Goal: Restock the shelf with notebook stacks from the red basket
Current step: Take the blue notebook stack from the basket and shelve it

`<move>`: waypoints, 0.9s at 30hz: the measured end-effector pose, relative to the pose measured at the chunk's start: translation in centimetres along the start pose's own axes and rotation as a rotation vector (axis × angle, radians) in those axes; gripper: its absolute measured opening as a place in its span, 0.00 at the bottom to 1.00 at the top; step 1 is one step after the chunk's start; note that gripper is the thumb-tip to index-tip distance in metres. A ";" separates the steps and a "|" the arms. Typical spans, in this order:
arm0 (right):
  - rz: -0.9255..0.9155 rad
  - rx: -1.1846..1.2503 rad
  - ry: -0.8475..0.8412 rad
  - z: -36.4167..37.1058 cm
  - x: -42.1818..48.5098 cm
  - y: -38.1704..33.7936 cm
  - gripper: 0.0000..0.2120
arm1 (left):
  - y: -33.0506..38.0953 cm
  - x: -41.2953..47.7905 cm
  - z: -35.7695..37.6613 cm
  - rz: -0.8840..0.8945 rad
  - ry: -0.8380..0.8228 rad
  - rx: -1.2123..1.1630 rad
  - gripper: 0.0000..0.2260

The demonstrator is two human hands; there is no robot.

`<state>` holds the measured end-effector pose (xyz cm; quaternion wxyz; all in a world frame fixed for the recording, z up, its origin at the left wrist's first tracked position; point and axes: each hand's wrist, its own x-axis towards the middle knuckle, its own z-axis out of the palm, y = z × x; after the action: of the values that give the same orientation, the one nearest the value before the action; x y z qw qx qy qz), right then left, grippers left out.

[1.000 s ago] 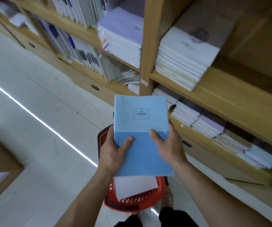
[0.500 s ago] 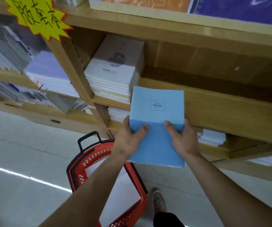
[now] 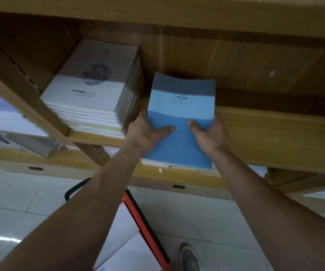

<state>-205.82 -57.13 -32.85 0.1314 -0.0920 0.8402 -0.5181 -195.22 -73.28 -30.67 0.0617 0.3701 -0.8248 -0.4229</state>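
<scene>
Blue paper-covered notebook stack [image 3: 181,114] has moved up from above the red plastic basket [image 3: 146,222]. Its far edge is now over the wooden shelf [image 3: 275,137], just beside the white notebook pile [image 3: 87,98]. left hand [image 3: 148,132] and right hand [image 3: 208,133] grip its near end, thumbs on top. Set-down looks close.

Pale tiled floor [image 3: 11,192] (glossy)

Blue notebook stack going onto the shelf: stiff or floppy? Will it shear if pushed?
Probably somewhat floppy: the far edge of the blue stack looks wavy. Likely hefty: left hand and right hand both grip it, thumbs on top. Pushed along the shelf it may shear; the white stack beside it shows offset layers.
</scene>
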 end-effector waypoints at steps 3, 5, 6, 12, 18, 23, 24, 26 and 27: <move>0.044 -0.014 -0.007 -0.3 0.0 0.0 0.20 | 0.0 0.0 -0.5 0.040 0.034 0.116 0.33; 0.045 -0.030 -0.023 -0.8 -0.8 0.5 0.18 | -0.7 -0.3 -0.6 -0.030 -0.020 -0.045 0.29; 0.047 -0.040 -0.033 -1.0 -1.5 0.8 0.18 | -1.1 -0.7 -0.5 -0.069 -0.049 -0.145 0.26; 0.099 0.097 -0.029 0.2 -2.9 1.9 0.13 | -2.0 -1.5 1.0 -0.039 0.016 -0.316 0.22; 0.068 0.141 -0.044 1.1 0.7 -0.1 0.15 | -0.5 1.0 0.7 -0.028 0.120 -0.190 0.24; 0.019 0.097 0.001 2.0 3.3 -0.3 0.16 | 0.3 3.5 0.8 -0.005 0.108 -0.105 0.26; 0.002 0.066 0.007 2.0 3.3 -0.3 0.16 | 0.3 3.6 0.9 0.007 0.112 -0.050 0.26; -0.005 0.020 0.004 2.0 3.4 -0.4 0.16 | 0.3 3.5 0.8 0.030 0.104 0.004 0.26; -0.004 0.006 -0.003 1.9 3.5 -0.5 0.17 | 0.0 3.5 0.6 0.022 0.095 -0.030 0.25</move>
<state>-208.49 -59.94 -33.65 0.1318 -0.0942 0.8383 -0.5206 -197.97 -75.16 -31.79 0.1108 0.3797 -0.8186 -0.4164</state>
